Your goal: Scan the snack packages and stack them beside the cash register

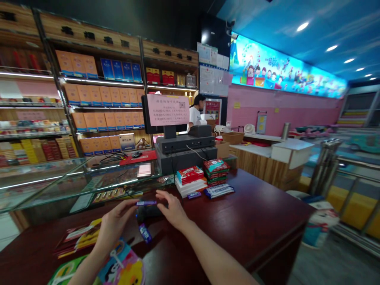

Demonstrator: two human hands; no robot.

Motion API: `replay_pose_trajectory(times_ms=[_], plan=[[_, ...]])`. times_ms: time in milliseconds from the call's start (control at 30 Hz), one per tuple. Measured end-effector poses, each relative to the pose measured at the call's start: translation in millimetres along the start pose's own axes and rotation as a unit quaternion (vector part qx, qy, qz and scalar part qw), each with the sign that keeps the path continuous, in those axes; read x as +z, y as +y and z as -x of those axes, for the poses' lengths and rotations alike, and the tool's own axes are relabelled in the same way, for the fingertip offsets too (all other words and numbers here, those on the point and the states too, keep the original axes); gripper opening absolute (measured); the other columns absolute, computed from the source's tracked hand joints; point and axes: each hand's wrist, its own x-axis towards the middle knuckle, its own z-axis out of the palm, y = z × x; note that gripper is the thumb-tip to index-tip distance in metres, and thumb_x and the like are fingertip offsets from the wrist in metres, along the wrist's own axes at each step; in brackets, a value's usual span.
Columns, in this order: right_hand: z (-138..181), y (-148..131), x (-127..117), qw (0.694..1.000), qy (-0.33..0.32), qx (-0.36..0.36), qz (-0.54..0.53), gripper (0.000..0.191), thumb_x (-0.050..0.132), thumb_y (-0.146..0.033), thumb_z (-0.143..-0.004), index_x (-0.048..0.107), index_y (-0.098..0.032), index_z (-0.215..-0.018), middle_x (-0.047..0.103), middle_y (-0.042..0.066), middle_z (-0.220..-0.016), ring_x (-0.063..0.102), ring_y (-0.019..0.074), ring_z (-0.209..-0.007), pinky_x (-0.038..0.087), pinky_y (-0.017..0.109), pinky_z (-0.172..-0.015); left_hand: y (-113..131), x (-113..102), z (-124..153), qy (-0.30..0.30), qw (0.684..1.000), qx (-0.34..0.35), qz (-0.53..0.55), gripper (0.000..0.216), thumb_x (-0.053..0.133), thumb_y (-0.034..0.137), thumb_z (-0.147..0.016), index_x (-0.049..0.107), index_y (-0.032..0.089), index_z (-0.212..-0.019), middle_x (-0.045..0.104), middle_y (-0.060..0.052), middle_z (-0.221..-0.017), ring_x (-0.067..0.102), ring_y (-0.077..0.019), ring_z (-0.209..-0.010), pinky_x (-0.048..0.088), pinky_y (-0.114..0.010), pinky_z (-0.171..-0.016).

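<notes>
Landmark: the register (187,160). A person (194,115) behind it is hidden from about the waist down. A pink sheet (169,109) covers most of the monitor panel above the register; its small print is hard to read. Cartoon-printed packs (132,271), well in front of the register, are cut off by the lower frame edge and crossed by the left forearm. A black object (150,213), nearer the register, is partly hidden by the hands; identity unclear.

Purple packet (146,203): slim, flat, bar-shaped, pale lettering too small to read. It is held roughly level above the surface (252,221), front-left of the register. Left hand (118,213): thumb and fingers pinch the packet's left end. Right hand (170,208): fingers parted at the other end; contact cannot be told. A second purple packet (145,233) lies on the surface, farther out from the register.

Containers: glass case (38,186), left of the register, holds a row of small gold-toned items (109,194), blurred through the glass. Brown basket (233,137), right of and behind the register: contents not discernible.
</notes>
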Motion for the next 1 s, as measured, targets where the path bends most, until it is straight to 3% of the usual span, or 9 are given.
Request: replay_pose_trajectory(times_ms=[267, 700, 1000], plan=[[14, 4, -21, 0.995, 0.056, 0.001, -0.077, 0.039, 0.058, -0.014, -0.086, 0.063, -0.027, -0.123, 0.077, 0.002, -0.109, 0.072, 0.0208, -0.104, 0.052, 0.039, -0.1, 19, 26, 5, -0.005, 0.999, 0.011, 0.036, 0.03, 0.064, 0.052, -0.076, 0.076, 0.029, -0.093, 0.08, 0.003, -0.091, 0.075, -0.022, -0.086, 0.058, -0.029, -0.081], [34, 13, -51, 0.994, 0.083, 0.008, -0.074, 0.038, 0.059, -0.016, -0.085, 0.064, -0.026, -0.122, 0.077, 0.003, -0.109, 0.072, 0.0217, -0.104, 0.052, 0.04, -0.1, 49, 51, 8, -0.026, 0.999, 0.006, 0.041, 0.032, 0.063, 0.053, -0.077, 0.076, 0.029, -0.094, 0.08, 0.001, -0.096, 0.075, -0.0236, -0.092, 0.056, -0.032, -0.084], [38, 12, -61, 0.993, 0.093, 0.012, -0.075, 0.036, 0.059, -0.019, -0.085, 0.065, -0.024, -0.12, 0.077, 0.004, -0.106, 0.072, 0.0217, -0.102, 0.052, 0.04, -0.099, 54, 64, 7, -0.025, 0.998, 0.006, 0.056, 0.035, 0.064, 0.055, -0.076, 0.076, 0.028, -0.093, 0.08, 0.0, -0.095, 0.074, -0.0239, -0.089, 0.056, -0.032, -0.084]])
